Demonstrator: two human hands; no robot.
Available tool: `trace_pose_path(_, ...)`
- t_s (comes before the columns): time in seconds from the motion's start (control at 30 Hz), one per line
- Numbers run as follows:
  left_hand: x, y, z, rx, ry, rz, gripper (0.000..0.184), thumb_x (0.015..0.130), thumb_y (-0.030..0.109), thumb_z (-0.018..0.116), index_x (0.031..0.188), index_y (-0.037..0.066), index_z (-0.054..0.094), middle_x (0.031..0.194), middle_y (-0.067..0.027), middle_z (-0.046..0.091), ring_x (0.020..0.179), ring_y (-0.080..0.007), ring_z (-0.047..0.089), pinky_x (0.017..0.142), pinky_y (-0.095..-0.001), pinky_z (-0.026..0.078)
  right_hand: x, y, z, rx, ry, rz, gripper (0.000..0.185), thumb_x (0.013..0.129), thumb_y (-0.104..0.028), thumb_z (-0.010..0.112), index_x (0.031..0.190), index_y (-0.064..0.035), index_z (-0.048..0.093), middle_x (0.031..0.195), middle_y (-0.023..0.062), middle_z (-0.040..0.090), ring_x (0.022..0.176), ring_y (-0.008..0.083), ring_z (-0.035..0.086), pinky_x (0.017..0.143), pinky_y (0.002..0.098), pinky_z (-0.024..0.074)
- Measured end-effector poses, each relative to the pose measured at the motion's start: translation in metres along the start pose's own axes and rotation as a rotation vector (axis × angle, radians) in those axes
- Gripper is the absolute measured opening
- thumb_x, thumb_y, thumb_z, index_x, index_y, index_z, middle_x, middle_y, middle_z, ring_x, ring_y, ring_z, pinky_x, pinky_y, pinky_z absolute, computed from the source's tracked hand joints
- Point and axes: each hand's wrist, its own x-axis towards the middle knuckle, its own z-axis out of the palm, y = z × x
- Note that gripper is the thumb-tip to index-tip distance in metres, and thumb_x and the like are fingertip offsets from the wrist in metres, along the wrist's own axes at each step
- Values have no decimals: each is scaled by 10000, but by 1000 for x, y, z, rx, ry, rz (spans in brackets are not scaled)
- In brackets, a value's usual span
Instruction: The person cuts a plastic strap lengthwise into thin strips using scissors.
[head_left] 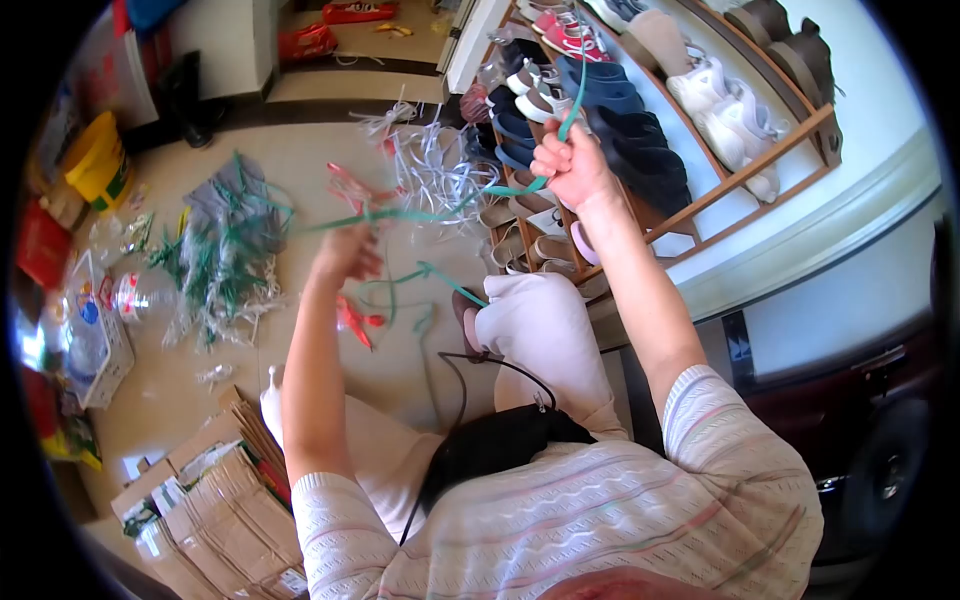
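Note:
A green plastic packing strap (pixel 440 214) runs across the floor area in front of me. My right hand (pixel 573 165) is closed around it, and one length of strap rises above the fist toward the shoe rack. My left hand (pixel 350 252) is just below the strap's other stretch, its fingers smeared by motion. I cannot tell whether it grips the strap. Another green length hangs and loops toward my knee. Red plastic pieces (pixel 358 322) lie on the floor near my left hand, and a bundle of white straps (pixel 440 165) lies beyond.
A wooden shoe rack (pixel 740 190) full of shoes stands on the right. On the left are a green and grey strap heap (pixel 225 235), a yellow bucket (pixel 100 165) and a white basket (pixel 108 365) with plastic bottles. Flattened cardboard (pixel 225 520) is stacked at lower left.

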Motion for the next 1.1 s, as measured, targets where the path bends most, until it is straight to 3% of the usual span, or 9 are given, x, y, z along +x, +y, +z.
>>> trace_pose_path(0.17,-16,9,-12,1051,230,-52,277,725,300,617,763,32,675,681,-56,652,637,-196,637,634,-354,499,-9,38,-28,-277,234,115,395,824,-460,561,702,-91,487,461,-66,305,377,49,267,366,212,214)
trace_pose_path(0.23,-16,12,-28,850,486,350,292,765,296,578,808,23,669,679,-74,645,612,-192,629,592,-327,498,-19,57,-22,-492,218,94,411,824,-460,563,658,-89,494,466,-66,343,378,41,300,361,207,239)
trace_pose_path(0.37,-58,53,14,-384,-230,371,381,900,322,475,1054,-18,546,624,-112,591,432,-175,551,402,-247,437,-16,118,-20,-1051,64,-161,417,833,-408,574,611,-54,577,529,-12,522,421,84,443,392,274,345)
trace_pose_path(0.47,-63,53,39,-555,-609,203,415,904,332,469,1099,-33,496,632,-128,588,442,-182,556,401,-234,445,-22,150,-3,-1240,-122,-304,390,825,-402,570,651,-54,605,543,66,565,444,180,517,440,325,393)
trace_pose_path(0.63,-64,45,44,-308,-492,211,389,853,180,563,1147,-53,459,657,-131,593,441,-163,554,401,-234,446,-10,141,1,-1451,-89,-371,356,804,-409,577,662,-84,607,523,114,541,475,289,534,453,348,407)
trace_pose_path(0.73,-64,47,42,-52,-433,191,302,842,95,537,1099,-53,477,652,-106,593,439,-142,547,390,-216,412,10,127,-17,-1581,-147,-484,360,780,-442,597,642,-110,592,523,74,549,504,242,550,554,369,398)
trace_pose_path(0.9,-47,42,43,-202,-381,82,304,891,223,470,1069,-23,489,590,-53,546,404,-122,470,384,-221,353,70,90,-50,-1661,-47,-896,183,721,-326,653,680,-156,599,665,5,591,698,219,565,639,380,376)
trace_pose_path(0.97,-33,39,32,-483,-137,204,311,899,273,462,1053,6,500,573,-31,511,398,-122,422,383,-234,324,98,65,-93,-1508,295,-528,187,748,-261,628,825,-91,634,764,96,636,696,261,610,623,363,467)
trace_pose_path(1.1,-30,60,19,-984,-53,201,299,904,321,467,1059,70,511,606,-17,481,411,-110,359,389,-230,274,134,32,-218,-1993,586,-213,249,787,-318,574,886,-93,615,872,158,627,833,307,612,735,406,468)
